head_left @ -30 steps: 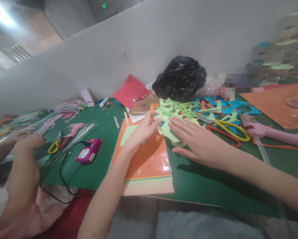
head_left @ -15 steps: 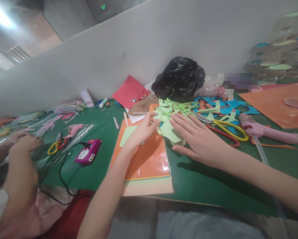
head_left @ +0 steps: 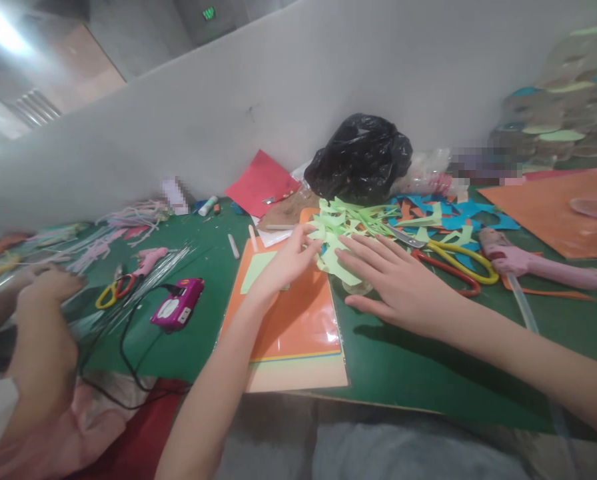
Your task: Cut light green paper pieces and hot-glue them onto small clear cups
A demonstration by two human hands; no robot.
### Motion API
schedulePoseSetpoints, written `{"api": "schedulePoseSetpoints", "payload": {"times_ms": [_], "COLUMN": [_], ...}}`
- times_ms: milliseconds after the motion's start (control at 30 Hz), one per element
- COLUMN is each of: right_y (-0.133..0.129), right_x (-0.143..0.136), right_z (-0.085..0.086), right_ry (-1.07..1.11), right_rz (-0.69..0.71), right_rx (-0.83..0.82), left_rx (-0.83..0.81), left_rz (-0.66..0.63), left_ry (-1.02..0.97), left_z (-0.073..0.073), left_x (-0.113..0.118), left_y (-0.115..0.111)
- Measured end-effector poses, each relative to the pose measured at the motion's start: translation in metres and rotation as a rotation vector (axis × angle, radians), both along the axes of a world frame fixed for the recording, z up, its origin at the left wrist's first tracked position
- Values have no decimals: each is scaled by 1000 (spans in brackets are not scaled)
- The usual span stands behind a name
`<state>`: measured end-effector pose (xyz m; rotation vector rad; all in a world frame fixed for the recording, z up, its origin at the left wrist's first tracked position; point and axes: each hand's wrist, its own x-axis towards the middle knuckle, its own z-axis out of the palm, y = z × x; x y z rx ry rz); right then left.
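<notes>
Light green paper scraps (head_left: 351,217) lie heaped at the middle of the green table. At the left edge of the heap is my left hand (head_left: 294,259), fingers loosely curved and apart, touching the scraps and over the orange sheets. My right hand (head_left: 396,280) is spread with its fingers stretched out, at the near right side of the heap. A clear round piece (head_left: 358,288) shows partly beneath a green scrap between the hands. Scissors (head_left: 453,257) with yellow and red handles lie just beyond my right hand, and right of them a pink glue gun (head_left: 538,260).
Orange sheets (head_left: 298,327) in a clear sleeve lie in front. A black plastic bag (head_left: 361,157) sits against the wall, beside blue scraps (head_left: 483,217). To the left are a magenta device (head_left: 177,305) with a black cable, another pair of scissors (head_left: 114,288) and a co-worker's hands (head_left: 53,283).
My right hand has shifted very slightly down and left at the heap's edge. My left hand stays in about the same place.
</notes>
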<state>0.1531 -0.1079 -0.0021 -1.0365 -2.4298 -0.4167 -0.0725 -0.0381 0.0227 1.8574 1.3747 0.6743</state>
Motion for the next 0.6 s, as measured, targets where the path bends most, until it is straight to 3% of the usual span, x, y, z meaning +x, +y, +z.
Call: {"api": "schedulePoseSetpoints", "payload": {"times_ms": [600], "right_y": [-2], "right_x": [2], "right_z": [-1], "right_ry": [8], "right_rz": [-18], "right_rx": [-101], "left_rx": [-4], "left_rz": [5], "left_ry": [20], "left_z": [2], "left_x": [1], "left_y": [-3]}}
